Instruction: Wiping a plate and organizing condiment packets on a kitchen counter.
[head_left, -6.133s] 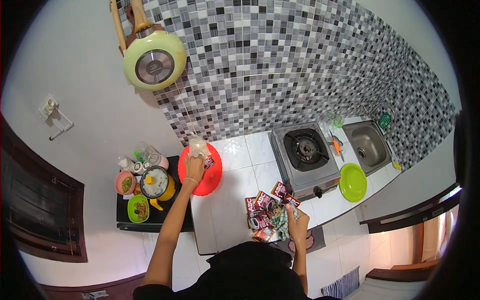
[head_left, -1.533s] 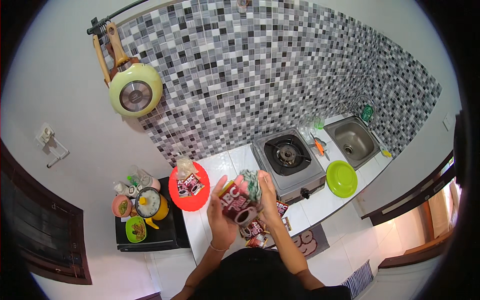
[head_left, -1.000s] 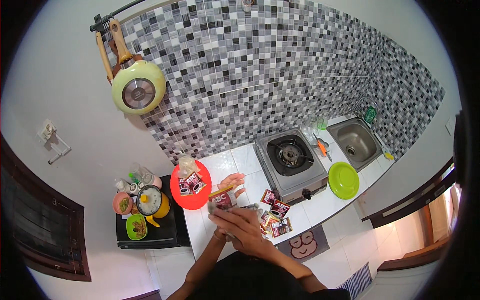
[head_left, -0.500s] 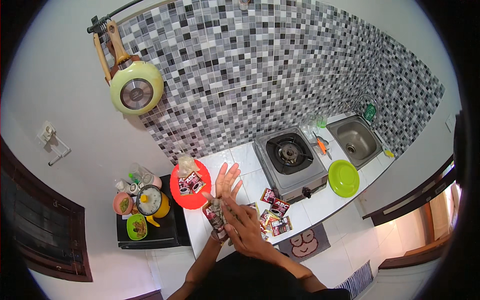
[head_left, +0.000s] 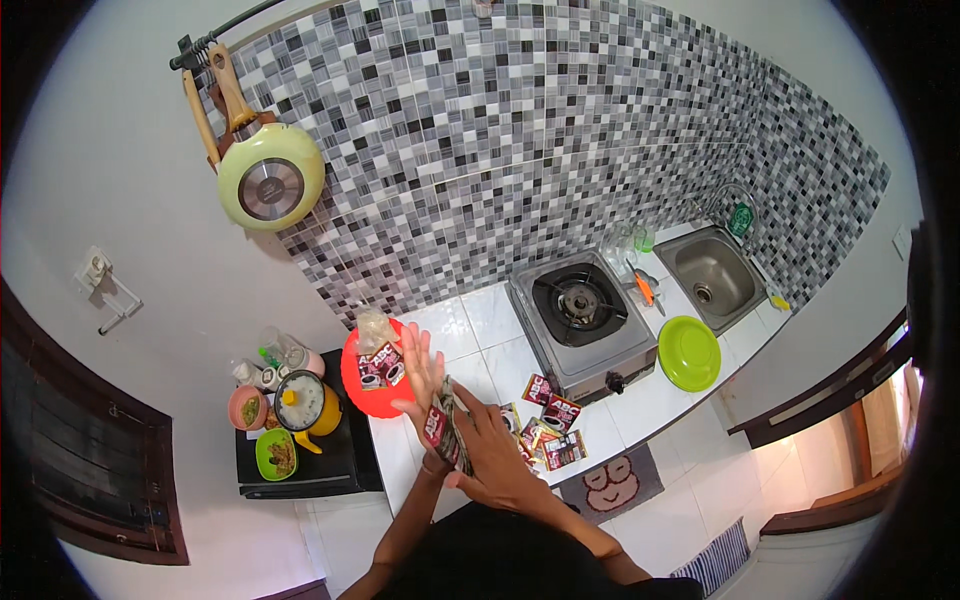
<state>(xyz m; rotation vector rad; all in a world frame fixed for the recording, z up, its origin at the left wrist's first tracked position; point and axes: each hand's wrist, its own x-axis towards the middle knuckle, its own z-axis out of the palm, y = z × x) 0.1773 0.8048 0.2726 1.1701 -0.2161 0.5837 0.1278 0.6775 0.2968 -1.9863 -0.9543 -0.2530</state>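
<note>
A dark red and brown coffee sachet (head_left: pixel 437 424) is pressed upright between my two palms above the counter's front edge. My left hand (head_left: pixel 421 372) is on its left side, fingers stretched upward and thumb out. From the right, my right hand (head_left: pixel 494 455) lies flat along it, with fingers extended. The hands hide part of the sachet. Several similar sachets (head_left: pixel 563 412) lie in a loose pile on the white counter, right of my right hand. Beyond my left hand, a red plate (head_left: pixel 378 402) holds more sachets (head_left: pixel 381 366) and a clear plastic bag (head_left: pixel 376 328).
A single-burner stove (head_left: pixel 582 320) stands right of the hands. Further right are a green plate (head_left: pixel 689 353), orange-handled scissors (head_left: pixel 643 288) and a metal sink (head_left: pixel 708 275). At left, a black stand (head_left: pixel 345 455) bears a yellow pot (head_left: pixel 322 415) and bowls. A pan (head_left: pixel 270 180) hangs above.
My left fingers have tilted leftward toward the red plate. The sachet has turned more edge-on between the palms, and my right hand has shifted slightly along it.
</note>
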